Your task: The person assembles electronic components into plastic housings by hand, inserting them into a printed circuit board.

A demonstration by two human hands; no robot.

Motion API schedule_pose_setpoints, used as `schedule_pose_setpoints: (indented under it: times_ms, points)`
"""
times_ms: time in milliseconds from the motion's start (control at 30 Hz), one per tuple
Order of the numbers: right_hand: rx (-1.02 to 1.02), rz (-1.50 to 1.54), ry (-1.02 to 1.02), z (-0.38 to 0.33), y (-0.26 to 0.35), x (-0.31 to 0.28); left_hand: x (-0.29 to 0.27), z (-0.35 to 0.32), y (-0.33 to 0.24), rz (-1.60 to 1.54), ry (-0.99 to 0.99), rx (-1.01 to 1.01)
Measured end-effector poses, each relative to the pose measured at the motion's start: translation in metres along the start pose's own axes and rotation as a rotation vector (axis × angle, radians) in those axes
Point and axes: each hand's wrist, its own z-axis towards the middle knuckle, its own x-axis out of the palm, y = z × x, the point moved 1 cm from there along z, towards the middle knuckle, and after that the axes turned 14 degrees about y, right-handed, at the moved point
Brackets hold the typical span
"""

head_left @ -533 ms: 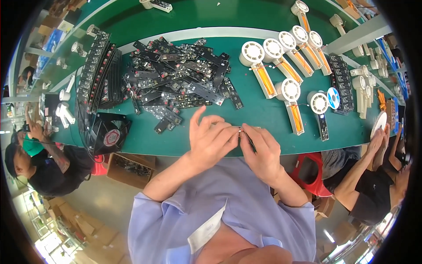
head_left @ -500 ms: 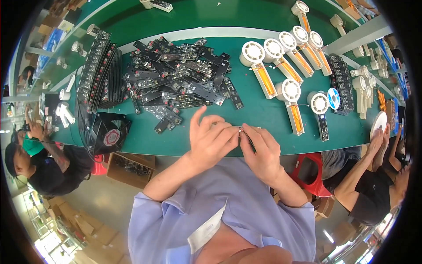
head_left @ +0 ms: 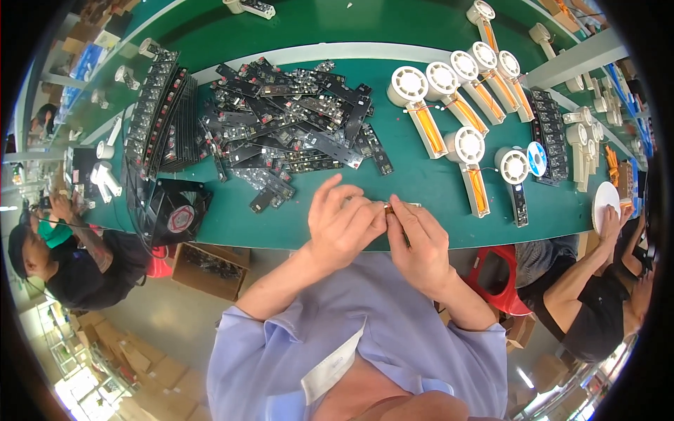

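Part (head_left: 388,208), slim & small, sits dead centre btwn my hands, mostly hidden by fingers. Long axis seems to run L–R, sticking out a bit past my R fingers; can't be sure, too little shows. R hand (head_left: 418,242) has it clamped, thumb on the near side, fingers over the far side. L hand (head_left: 346,223) meets its L end, thumb & index tips together there, other fingers arched up; can't tell if they pinch it or just touch. R is the nearer hand, w/ more of the part under it.

Table (head_left: 386,188) shows green just beyond the grip, up to the heap of boards (head_left: 302,123), which lies ahead & L. Its near edge runs close under both hands, my side. Room to R of the grip stops at the nearest white fan (head_left: 474,175), handle pointing back toward me; dark-handled fan (head_left: 517,184) is farther R. Black cooling fan (head_left: 172,214) is well L, so sideways room's bigger L than R.
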Motion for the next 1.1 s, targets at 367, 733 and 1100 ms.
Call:
schedule_pose_setpoints:
  times_ms: [367,733,1100]
  points:
    - [-0.045,-0.054,0.098,0.009,-0.002,-0.012,0.001,-0.003,0.000,0.052,0.029,0.039]
    - [-0.042,-0.133,0.168,0.013,-0.005,-0.014,-0.009,0.003,0.001,-0.012,0.139,0.047]
    - [-0.073,-0.074,0.197,0.007,-0.010,-0.016,-0.012,-0.008,0.010,0.032,0.138,0.019]
